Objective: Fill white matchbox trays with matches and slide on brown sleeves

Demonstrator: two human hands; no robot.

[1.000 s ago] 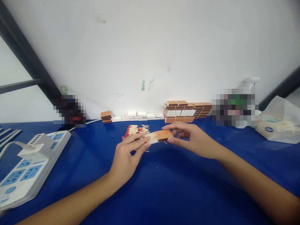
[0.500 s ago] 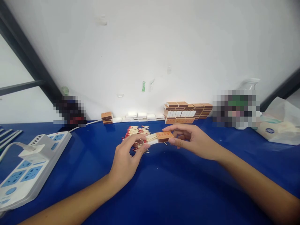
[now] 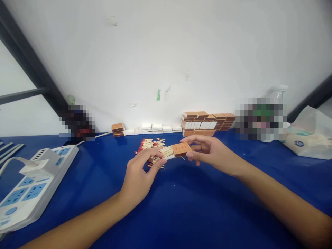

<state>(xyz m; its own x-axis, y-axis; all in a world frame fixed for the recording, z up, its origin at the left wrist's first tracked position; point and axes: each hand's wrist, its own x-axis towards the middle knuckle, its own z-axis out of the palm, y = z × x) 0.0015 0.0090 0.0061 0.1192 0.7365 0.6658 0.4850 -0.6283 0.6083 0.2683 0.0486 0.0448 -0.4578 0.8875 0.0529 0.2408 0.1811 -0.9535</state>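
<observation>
Gripping the open end of a white tray (image 3: pixel 170 157) between thumb and fingers, the left hand (image 3: pixel 142 169) holds one side of a partly open matchbox (image 3: pixel 176 151), while the right hand (image 3: pixel 214 152) pinches the right end of its orange sleeve (image 3: pixel 181 149) with thumb and fingertips. The matchbox lies between the two, just beside a pile of loose matches (image 3: pixel 146 145) on the blue bench (image 3: pixel 186 207); whether it touches the bench is hard to tell. Matchsticks (image 3: pixel 167 151) lie in the exposed part of the tray, their outer ends covered by the left fingers. The likeliest trouble is a stick riding high or askew, which could catch on the sleeve's edge and jam or snap. Squeezing too hard could buckle the thin card, and tipping the tray leftward could spill sticks onto the pile.
</observation>
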